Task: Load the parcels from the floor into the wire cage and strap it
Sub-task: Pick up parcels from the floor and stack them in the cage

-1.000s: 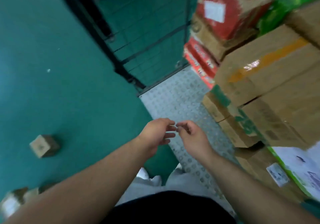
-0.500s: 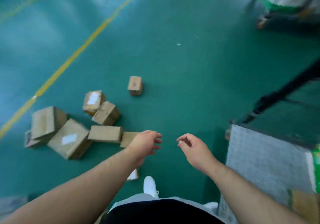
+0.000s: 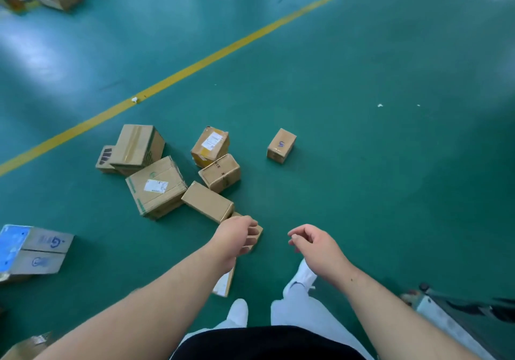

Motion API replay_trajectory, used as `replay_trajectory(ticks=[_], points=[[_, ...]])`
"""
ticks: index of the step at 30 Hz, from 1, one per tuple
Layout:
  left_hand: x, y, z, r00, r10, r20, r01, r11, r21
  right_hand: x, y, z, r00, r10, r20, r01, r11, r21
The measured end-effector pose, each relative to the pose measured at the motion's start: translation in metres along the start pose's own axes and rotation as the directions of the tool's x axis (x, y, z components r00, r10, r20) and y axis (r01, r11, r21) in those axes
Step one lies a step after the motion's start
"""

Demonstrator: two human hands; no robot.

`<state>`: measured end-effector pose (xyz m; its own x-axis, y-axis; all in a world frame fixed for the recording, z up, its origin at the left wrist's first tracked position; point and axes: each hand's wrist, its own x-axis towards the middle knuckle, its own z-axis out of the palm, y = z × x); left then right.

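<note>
Parcels, main group: brown cardboard boxes lying loose on the green floor [image 3: 362, 164], ahead and to the left of the left hand [image 3: 237, 237].
Nearest parcel: small brown box [image 3: 257, 232], partly hidden behind the left fingers; contact cannot be told.
Next out: plain oblong brown box [image 3: 207, 202], just ahead of the left hand, touching the small one.
Beyond it: large box with white label and green print [image 3: 156, 186]; squat box with dark stamp [image 3: 220, 172]; box with white label and yellow tape [image 3: 210, 146]; tall taped box [image 3: 139, 147].
Lone parcel: small box with blue scribble [image 3: 281, 145], ahead of both hands, apart from the group.
Flat parcel: thin brown packet [image 3: 225, 281] under the left wrist.
Left hand: fingers loosely curled, nothing gripped.
Right hand [image 3: 317, 248]: loosely curled, nothing in it, over bare floor.
Hands: apart, side by side.
Far left of left hand: blue-topped carton [image 3: 36, 251].
Floor marking: yellow line [image 3: 195, 64], beyond the parcels.
Below right forearm: grey metal platform edge [image 3: 446, 320].
</note>
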<state>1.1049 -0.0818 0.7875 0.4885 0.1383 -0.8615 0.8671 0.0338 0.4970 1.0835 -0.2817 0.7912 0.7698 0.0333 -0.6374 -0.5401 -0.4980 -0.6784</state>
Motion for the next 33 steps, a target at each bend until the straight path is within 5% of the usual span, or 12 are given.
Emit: replay_trajectory(ticks=[13, 22, 33], points=[[0.081, 0.155, 0.096, 0.99, -0.021, -0.141, 0.003, 0.992, -0.13, 0.198, -0.051, -0.176, 0.994, 0.011, 0.105, 0.012, 0.976, -0.217], [0.146, 0.235, 0.078, 0.958, -0.095, -0.272, 0.015, 0.959, -0.283, 0.311, -0.109, -0.198, 0.972, 0.029, 0.231, 0.04, 0.957, -0.288], [0.316, 0.393, 0.083, 0.977, -0.165, -0.137, 0.137, 0.972, -0.191, 0.48, -0.176, -0.272, 0.962, 0.212, 0.172, -0.085, 0.832, -0.549]])
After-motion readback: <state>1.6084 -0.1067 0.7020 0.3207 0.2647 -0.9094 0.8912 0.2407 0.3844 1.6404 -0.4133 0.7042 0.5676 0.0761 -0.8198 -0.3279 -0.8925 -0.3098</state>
